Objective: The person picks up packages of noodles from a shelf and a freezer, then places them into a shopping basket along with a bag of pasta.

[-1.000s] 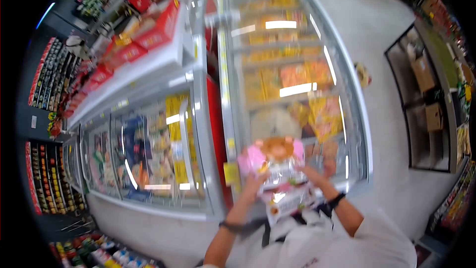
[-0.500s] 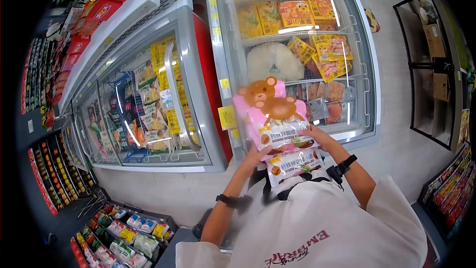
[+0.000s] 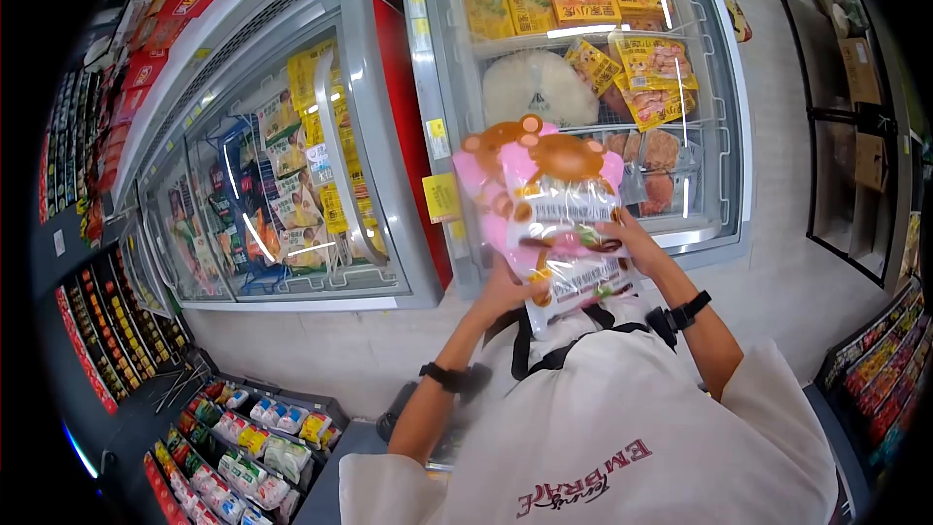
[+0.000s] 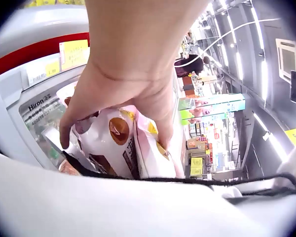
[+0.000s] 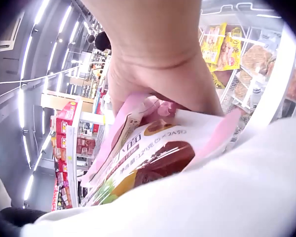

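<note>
Several pink-and-white packets with brown bear tops are held in front of the shirt; the upper packet (image 3: 564, 185) overlaps a lower one (image 3: 583, 277). The left hand (image 3: 507, 287) grips their left side, and in the left wrist view that hand (image 4: 123, 94) spans the packets (image 4: 111, 140) with thumb and fingers on opposite sides. At their right edge the right hand (image 3: 632, 241) holds the upper packet. In the right wrist view the right hand (image 5: 158, 84) is wrapped over a packet's edge (image 5: 158, 158), its fingertips mostly hidden.
Beyond the packets stands a glass-topped freezer (image 3: 724, 136) with yellow bags and a round white item. Another freezer (image 3: 389, 233) is on the left. A dark-framed shelf (image 3: 816, 117) holds cardboard boxes at right; racks of packaged goods (image 3: 258, 447) stand at lower left.
The upper packet has shifted up and right, with its bear top now beside another bear top. Both hands have stayed on the packets. The head view has steadied since the first frame.
</note>
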`<state>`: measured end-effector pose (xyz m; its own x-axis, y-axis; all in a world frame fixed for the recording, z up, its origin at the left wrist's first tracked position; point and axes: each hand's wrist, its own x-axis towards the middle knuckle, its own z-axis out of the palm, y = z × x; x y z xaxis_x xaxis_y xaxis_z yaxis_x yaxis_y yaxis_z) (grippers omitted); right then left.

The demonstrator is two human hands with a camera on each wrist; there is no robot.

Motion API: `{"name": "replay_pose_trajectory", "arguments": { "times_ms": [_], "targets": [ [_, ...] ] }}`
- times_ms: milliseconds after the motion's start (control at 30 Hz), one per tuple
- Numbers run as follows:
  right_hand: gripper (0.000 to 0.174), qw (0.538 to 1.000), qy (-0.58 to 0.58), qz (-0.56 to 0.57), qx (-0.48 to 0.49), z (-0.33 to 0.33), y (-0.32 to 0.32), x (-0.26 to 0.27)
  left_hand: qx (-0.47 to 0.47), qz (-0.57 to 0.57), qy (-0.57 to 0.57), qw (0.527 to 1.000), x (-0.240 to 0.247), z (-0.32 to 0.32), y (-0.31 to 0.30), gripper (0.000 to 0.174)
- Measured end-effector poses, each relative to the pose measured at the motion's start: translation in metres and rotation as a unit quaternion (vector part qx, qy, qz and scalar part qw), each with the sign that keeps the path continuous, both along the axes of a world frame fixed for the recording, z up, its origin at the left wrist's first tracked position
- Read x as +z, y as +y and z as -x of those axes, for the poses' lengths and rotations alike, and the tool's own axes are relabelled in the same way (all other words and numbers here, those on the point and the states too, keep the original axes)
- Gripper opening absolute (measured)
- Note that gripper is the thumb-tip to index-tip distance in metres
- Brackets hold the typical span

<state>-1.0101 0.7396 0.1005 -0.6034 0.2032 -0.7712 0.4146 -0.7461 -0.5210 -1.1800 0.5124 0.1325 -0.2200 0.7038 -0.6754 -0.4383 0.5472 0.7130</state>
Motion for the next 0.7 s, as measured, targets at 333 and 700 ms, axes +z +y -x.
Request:
{"name": "replay_pose_trajectory", "arguments": {
  "times_ms": [333,700],
  "targets": [
    [0.065,0.999,0.044,0.012,-0.018,0.043,0.015,-0.022,0.115,-0.007,0.038,0.993,-0.024,0.033,0.009,0.082],
    [0.051,0.989,0.060,0.006,-0.132,0.006,0.044,0.007,0.131,-0.011,0.090,0.987,-0.039,0.044,-0.001,0.080]
  ]
}}
